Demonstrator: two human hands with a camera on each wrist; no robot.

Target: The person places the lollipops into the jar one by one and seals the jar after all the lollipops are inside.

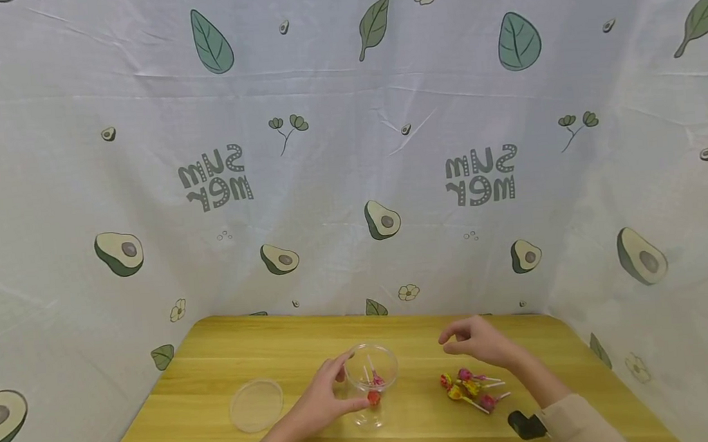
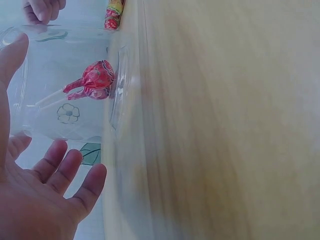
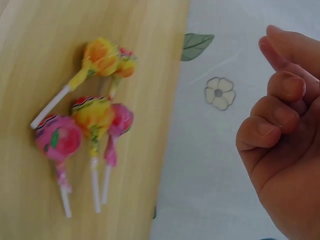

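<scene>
A clear plastic jar (image 1: 384,386) stands upright on the table. My left hand (image 1: 325,398) holds it near the rim, thumb on one side and index finger on the other; the remaining fingers spread beside the wall in the left wrist view. Inside lie a red-wrapped lollipop (image 2: 98,75) and a pink-wrapped lollipop (image 2: 100,93), their sticks toward the mouth. My right hand (image 1: 478,341) hovers above and behind a loose pile of lollipops (image 1: 470,387), its fingers loosely bent with nothing between them. Yellow lollipops (image 3: 93,116) and pink lollipops (image 3: 59,137) make up that pile.
A round clear lid (image 1: 256,405) lies flat on the wooden table (image 1: 312,328), left of the jar. Beside the right sleeve is a small black object (image 1: 526,424). A white printed curtain (image 1: 326,181) hangs behind the table and along its sides.
</scene>
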